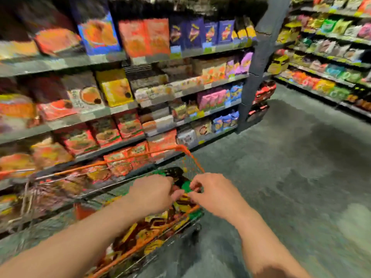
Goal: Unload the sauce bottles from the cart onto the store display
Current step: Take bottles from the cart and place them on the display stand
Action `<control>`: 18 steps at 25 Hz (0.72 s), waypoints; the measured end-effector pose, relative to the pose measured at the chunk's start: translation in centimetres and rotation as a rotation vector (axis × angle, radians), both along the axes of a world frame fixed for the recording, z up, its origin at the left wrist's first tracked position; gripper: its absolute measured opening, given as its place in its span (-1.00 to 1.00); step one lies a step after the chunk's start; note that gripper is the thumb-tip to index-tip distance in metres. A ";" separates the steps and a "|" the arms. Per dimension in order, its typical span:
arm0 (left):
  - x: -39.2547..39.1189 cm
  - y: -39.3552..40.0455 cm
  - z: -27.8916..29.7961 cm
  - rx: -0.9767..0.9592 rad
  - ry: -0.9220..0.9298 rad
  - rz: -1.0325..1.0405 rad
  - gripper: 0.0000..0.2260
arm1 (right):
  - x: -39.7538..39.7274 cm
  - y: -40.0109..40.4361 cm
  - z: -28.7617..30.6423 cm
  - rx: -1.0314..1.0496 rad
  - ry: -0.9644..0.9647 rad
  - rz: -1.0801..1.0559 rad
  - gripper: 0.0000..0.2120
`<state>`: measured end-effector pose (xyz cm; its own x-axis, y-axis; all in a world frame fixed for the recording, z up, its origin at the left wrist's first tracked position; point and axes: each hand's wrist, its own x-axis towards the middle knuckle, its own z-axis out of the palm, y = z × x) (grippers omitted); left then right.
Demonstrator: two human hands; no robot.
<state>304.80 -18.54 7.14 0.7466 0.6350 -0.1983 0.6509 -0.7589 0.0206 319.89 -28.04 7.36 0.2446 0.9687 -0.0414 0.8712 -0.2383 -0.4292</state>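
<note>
An orange-rimmed wire cart point(186, 151) stands in front of me, filled with dark sauce bottles point(160, 223) that have green caps and yellow-red labels. Both my hands reach into its far end. My left hand point(152, 193) curls its fingers around the top of a bottle. My right hand point(212, 193) pinches a green cap point(185, 186) beside it. The frame is blurred, so the exact grip is hard to read.
Store shelves point(120, 109) packed with red, yellow and blue packets run along the left, close to the cart. A grey pillar point(259, 63) ends that row. More shelves point(331, 57) line the far right. Grey floor point(291, 167) lies open to the right.
</note>
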 end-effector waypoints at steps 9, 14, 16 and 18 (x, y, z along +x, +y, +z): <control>-12.0 8.4 -5.9 -0.059 0.015 0.543 -0.62 | -5.8 14.2 -5.3 -0.184 0.005 0.354 -0.89; -13.6 10.4 -10.0 -0.133 0.006 0.779 -0.61 | -6.4 21.0 -9.9 -0.340 -0.009 0.540 -0.81; -14.0 10.9 -11.9 -0.154 0.011 0.869 -0.63 | -6.9 23.3 -11.7 -0.341 -0.020 0.630 -0.81; -14.4 11.2 -13.9 -0.175 0.034 0.937 -0.63 | -7.5 24.9 -13.5 -0.353 -0.004 0.685 -0.80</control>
